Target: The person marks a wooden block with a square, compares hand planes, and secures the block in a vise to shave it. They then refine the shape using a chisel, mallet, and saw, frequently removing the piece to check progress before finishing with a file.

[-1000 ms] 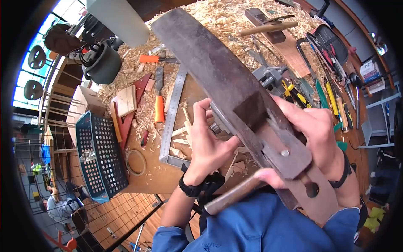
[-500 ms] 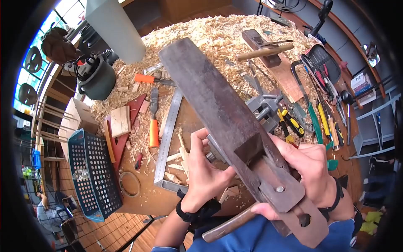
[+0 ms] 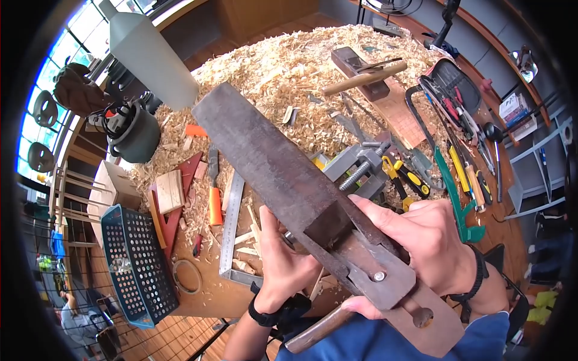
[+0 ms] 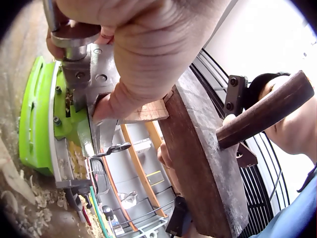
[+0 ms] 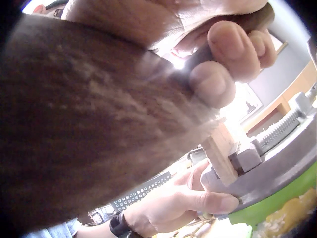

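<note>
My right hand [image 3: 427,240] grips a dark wooden hand plane [image 3: 259,153] by its cross handle [image 3: 319,331], thumb along the side of the body. The plane slants across the head view, its metal blade [image 3: 427,319] sticking out at the near end. Beneath it, my left hand [image 3: 283,265] holds a bench vise [image 3: 367,168] with a green base [image 4: 37,119]. In the left wrist view, the thumb presses the metal body and fingers curl behind the round screw end [image 4: 74,39]. A pale wood piece [image 5: 220,156] sits in the vise, close by the plane.
Shavings [image 3: 265,66] cover the far bench. Left of the plane lie a steel square [image 3: 227,240], an orange-handled chisel [image 3: 215,204] and a perforated basket [image 3: 138,265]. A second plane [image 3: 361,72] stands on a board at the back. Right lie a green-handled saw [image 3: 451,198] and several tools.
The head view has tilted up, so the bench sits lower in the frame. The plane's front end has swung a little left. Both hands keep their holds.
</note>
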`<state>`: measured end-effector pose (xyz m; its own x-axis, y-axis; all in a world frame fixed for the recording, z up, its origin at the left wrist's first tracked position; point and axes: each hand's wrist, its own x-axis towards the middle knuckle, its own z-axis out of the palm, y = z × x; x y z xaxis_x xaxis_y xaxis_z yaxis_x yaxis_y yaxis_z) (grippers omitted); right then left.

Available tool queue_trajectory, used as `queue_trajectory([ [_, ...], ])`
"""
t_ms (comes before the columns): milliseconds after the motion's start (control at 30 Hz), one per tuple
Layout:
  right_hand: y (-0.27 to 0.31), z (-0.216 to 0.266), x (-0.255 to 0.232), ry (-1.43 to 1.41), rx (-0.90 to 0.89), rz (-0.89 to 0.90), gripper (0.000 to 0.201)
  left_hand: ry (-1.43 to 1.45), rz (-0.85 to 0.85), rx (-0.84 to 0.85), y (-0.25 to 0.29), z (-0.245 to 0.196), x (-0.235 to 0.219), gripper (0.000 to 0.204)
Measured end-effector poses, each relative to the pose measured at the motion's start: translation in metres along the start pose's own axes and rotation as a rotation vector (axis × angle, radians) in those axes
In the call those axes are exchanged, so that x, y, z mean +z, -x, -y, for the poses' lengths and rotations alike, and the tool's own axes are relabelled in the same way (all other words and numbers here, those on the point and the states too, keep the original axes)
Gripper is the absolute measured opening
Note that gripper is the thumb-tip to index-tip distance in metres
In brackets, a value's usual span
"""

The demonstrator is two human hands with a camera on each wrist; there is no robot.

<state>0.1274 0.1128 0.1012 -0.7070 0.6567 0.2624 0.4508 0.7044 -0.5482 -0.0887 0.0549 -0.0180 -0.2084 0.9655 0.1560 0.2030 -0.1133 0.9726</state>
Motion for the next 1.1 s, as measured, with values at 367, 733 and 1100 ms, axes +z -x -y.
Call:
queue_trajectory([
  [367, 0.005, -0.002, 0.001, 0.032, -0.001, -0.003, 0.11, -0.015, 0.0, 0.013, 0.002, 0.009, 0.0, 0.092],
  [733, -0.039, -0.012, 0.007, -0.021, 0.015, -0.013, 0.109, 0.3, -0.045, -0.156, 0.002, 0.005, 0.009, 0.085],
  [1100, -0.003, 0.0, -0.001, 0.032, 0.03, 0.028, 0.113, 0.129, -0.057, -0.018, 0.003, 0.016, 0.006, 0.078],
])
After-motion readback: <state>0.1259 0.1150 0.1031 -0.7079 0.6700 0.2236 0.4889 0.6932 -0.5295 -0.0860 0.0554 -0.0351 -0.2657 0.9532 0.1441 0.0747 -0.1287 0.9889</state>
